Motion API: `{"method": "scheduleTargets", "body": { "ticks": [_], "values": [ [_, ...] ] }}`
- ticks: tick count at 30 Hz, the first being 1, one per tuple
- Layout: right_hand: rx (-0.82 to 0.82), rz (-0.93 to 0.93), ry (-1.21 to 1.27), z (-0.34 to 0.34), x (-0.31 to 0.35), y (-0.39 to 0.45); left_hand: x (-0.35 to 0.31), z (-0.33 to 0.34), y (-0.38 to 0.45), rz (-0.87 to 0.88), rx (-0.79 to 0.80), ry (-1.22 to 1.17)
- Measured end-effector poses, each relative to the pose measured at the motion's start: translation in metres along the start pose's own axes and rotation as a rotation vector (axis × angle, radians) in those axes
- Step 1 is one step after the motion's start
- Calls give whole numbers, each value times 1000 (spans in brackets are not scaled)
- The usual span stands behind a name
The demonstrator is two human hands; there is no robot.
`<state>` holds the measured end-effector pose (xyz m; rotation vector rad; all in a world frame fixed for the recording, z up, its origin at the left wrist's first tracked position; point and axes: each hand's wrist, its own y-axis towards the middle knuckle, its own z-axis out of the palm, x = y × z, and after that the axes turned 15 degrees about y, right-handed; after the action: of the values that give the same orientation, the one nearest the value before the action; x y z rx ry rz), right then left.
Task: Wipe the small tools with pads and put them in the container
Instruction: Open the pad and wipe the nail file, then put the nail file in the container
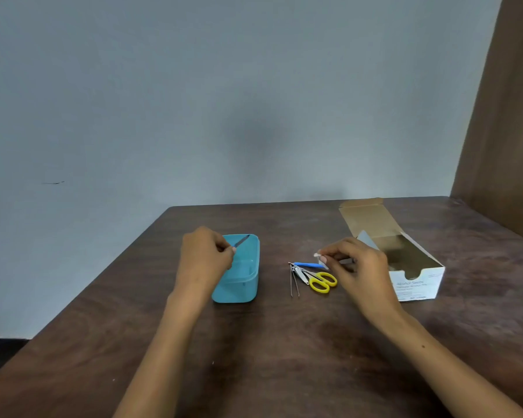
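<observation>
Only readable text: white cardboard box (417, 285) on the table (284, 342), right side. Front panel, top line reads "Alcohol Swabs", blurred but legible. Smaller lines of print below it are too blurred to read. No other labels, numbers or brand marks legible anywhere else in view.

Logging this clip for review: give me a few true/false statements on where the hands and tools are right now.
1. The left hand holds a thin dark tool over the blue container. True.
2. The yellow scissors lie inside the container. False: they lie on the table, right of it.
3. The right hand pinches a small white pad. True.
4. The white box is closed. False: its flap stands open.
5. The tweezers are in the right hand. False: they lie on the table beside the scissors.
</observation>
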<state>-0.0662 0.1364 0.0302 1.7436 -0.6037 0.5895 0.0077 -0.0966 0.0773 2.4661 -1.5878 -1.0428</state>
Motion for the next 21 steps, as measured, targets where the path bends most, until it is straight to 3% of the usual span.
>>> {"method": "scheduleTargets", "body": {
  "ticks": [10, 14, 17, 21],
  "values": [
    [49, 18, -20, 1, 3, 1, -10, 17, -6, 61, -102, 351],
    [27, 26, -13, 1, 5, 2, -31, 30, -16, 239, -184, 260],
    [7, 42, 5, 0, 6, 2, -45, 47, -23, 364, -104, 135],
    [-6, 101, 3, 0, 7, 2, -44, 66, -30, 416, 37, 235]
  ]
}}
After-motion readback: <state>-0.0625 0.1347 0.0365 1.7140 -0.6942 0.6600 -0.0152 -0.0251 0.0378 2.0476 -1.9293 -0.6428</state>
